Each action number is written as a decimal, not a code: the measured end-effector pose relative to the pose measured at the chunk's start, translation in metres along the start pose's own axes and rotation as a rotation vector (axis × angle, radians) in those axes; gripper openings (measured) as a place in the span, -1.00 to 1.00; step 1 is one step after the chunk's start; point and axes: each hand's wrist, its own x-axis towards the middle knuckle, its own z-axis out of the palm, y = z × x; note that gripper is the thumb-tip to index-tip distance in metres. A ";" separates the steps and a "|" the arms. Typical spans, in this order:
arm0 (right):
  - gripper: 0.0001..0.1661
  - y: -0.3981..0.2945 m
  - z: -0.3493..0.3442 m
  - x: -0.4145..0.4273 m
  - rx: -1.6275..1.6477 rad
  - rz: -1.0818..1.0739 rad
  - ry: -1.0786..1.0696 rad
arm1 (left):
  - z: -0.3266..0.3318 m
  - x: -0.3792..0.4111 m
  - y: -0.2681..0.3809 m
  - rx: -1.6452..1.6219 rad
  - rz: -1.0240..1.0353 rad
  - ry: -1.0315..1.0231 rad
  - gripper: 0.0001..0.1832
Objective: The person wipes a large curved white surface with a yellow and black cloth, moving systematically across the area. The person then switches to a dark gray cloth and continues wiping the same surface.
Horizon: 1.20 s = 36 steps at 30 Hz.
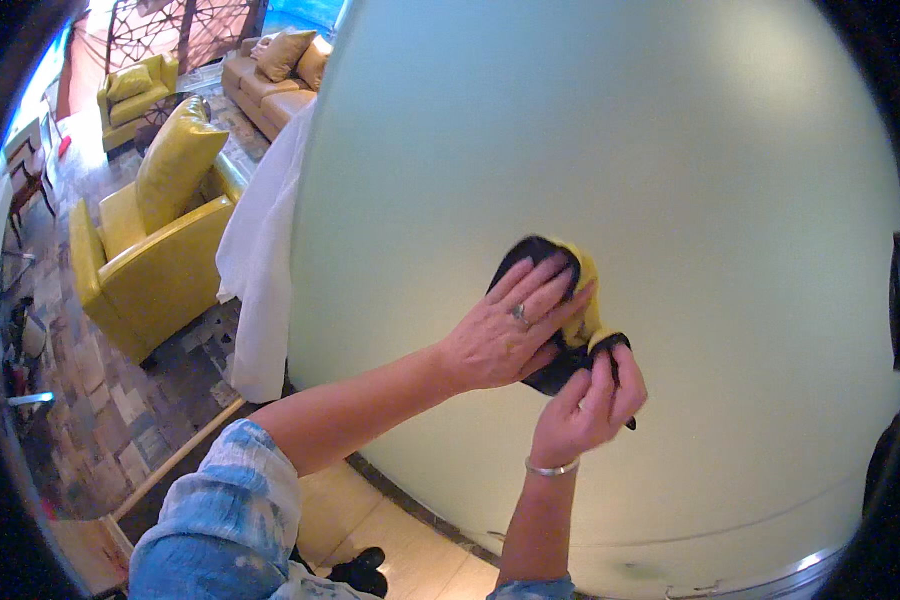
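Note:
A black and yellow cloth (589,300), bunched up, lies between my two hands in front of a large pale green, smooth panel (435,165). My left hand (514,322), with a ring on one finger, rests its spread fingers over the black part of the cloth. Lower right, my right hand (596,401) pinches the cloth's black-edged corner between thumb and fingers; a silver bracelet circles that wrist. A small dark tip shows just below the right fingers. Whether the cloth touches the panel cannot be told.
A white curtain (259,262) hangs along the panel's left edge. Beyond it stand yellow armchairs (165,277), a tan sofa (270,90) with cushions, and chairs at the far left. A dark strip (420,510) runs along the panel's foot, beside light floor tiles (397,540).

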 end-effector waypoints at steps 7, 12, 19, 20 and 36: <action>-0.69 -0.045 0.029 -0.073 0.042 -0.058 -0.195 | -0.019 -0.078 -0.018 0.120 0.049 -0.154 -0.29; -0.70 -0.054 0.040 -0.096 0.099 -0.090 -0.222 | -0.032 -0.096 -0.034 0.072 0.091 -0.262 -0.34; -0.69 -0.071 0.062 0.014 -0.062 -0.089 -0.047 | -0.060 -0.008 -0.064 0.183 0.069 0.052 -0.37; -0.69 -0.076 0.068 0.022 -0.040 -0.139 -0.009 | -0.062 -0.008 -0.068 0.209 0.007 -0.003 -0.37; -0.59 -0.135 0.125 0.086 -0.156 -0.085 -0.114 | -0.130 0.024 -0.151 0.249 -0.116 0.055 -0.27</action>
